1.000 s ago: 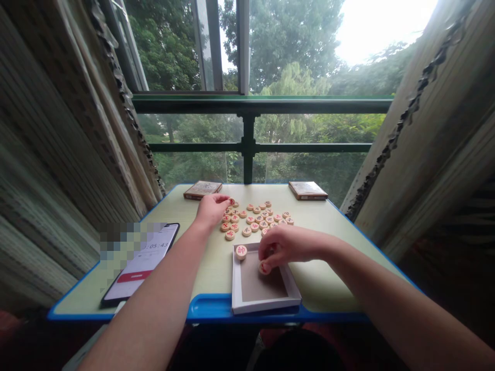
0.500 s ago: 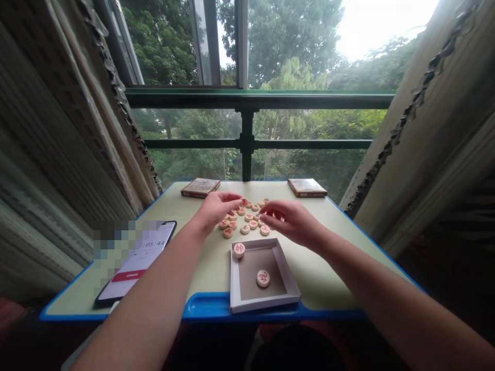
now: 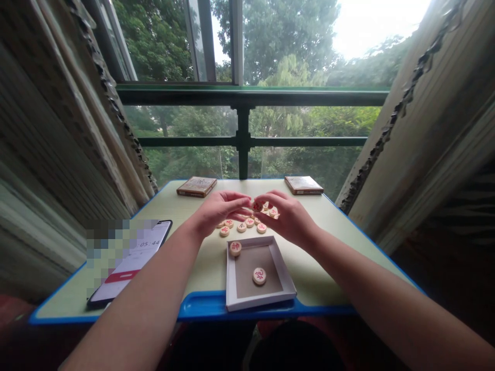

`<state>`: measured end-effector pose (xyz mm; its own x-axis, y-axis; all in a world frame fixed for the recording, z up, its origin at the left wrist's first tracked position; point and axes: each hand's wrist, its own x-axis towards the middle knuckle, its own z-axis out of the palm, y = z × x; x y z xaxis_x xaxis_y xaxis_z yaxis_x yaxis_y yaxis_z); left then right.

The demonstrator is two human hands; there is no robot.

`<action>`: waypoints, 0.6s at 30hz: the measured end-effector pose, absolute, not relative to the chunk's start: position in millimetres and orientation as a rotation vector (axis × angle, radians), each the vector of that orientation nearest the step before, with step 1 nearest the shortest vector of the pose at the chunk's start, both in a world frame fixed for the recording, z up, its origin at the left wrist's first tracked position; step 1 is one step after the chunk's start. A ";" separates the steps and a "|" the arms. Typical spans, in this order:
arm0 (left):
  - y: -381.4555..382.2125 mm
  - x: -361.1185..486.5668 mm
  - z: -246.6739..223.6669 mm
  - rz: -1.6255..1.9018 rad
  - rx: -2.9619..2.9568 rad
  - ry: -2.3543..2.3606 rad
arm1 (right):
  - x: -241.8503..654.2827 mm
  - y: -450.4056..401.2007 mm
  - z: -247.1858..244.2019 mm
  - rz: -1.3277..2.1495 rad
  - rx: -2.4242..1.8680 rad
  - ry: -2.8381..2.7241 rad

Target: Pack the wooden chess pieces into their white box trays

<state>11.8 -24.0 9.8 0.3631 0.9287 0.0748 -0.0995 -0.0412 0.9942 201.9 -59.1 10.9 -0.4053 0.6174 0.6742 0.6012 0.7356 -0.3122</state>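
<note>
My right hand [image 3: 288,214] pinches a Chinese chess piece [image 3: 257,206] between thumb and fingertips, its marked face tilted towards me. Close to that piece, my left hand [image 3: 222,211] stretches its fingers out, apart; I cannot tell whether they touch it. Under and around both hands lie several round wooden pieces with red or dark characters, such as a red-marked piece [image 3: 262,228] and a dark-marked piece [image 3: 242,226]; the hands hide part of the group. Nearer me sits an open white box [image 3: 288,278]. One red piece [image 3: 259,276] lies inside it, another [image 3: 235,249] at its far left corner.
The small table [image 3: 320,273] has a blue edge. At its far side lie two flat boxes, one left [image 3: 196,186] and one right [image 3: 303,185]. A phone [image 3: 135,265] lies by my left forearm. Beyond are a green railing [image 3: 247,96] and a window, with curtains either side.
My hands have come closer together over the pieces. My right hand now has a chess piece raised in its fingers. The view has shifted slightly; the box looks unchanged.
</note>
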 end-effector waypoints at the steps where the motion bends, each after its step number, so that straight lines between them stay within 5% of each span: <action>1: -20.4 9.4 9.7 1.106 1.292 0.893 | 204.2 -61.2 15.4 0.074 -0.931 -2.174; 6: 2.2 -5.3 3.4 1.545 0.905 1.230 | 212.5 -74.0 33.4 0.478 -0.899 -2.687; 18: 6.5 -5.1 -0.5 1.540 0.872 1.300 | 200.6 -81.8 24.7 0.656 -1.047 -2.913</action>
<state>-5.1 6.5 -0.5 -0.3354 0.9413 -0.0383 -0.1958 -0.0299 0.9802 200.6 -81.8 24.7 -0.7809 0.6043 -0.1580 0.6137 0.6954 -0.3739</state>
